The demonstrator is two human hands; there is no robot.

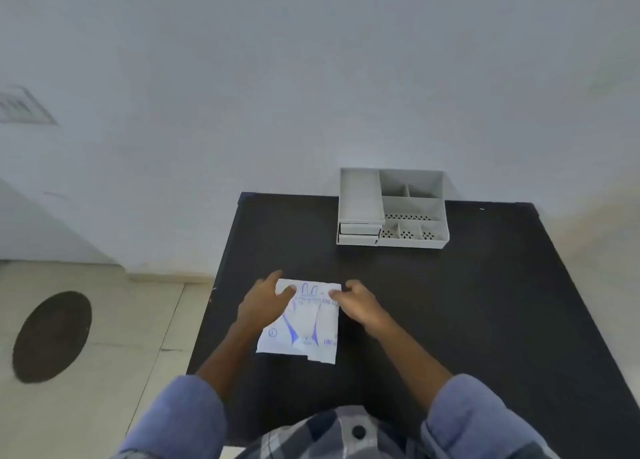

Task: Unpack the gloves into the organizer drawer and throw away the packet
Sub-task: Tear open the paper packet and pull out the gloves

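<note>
Both forearms reach forward from rolled blue sleeves, bent slightly inward so the two hands meet at the far end of one packet (304, 323). The left hand (265, 301) lies over the packet's far-left corner, thumb on top and fingers curled round the edge, gripping it. The right hand (358, 304) pinches the far-right corner between thumb and fingers. The packet is white with blue print, lying flat on the near-middle of the black desk (467, 302), its long axis running near to far and tilted a little, the printed glove fingers pointing far. One grey organizer (393, 207) stands at the far edge, well apart from the packet, with several open compartments and stacked drawers on its left side.
</note>
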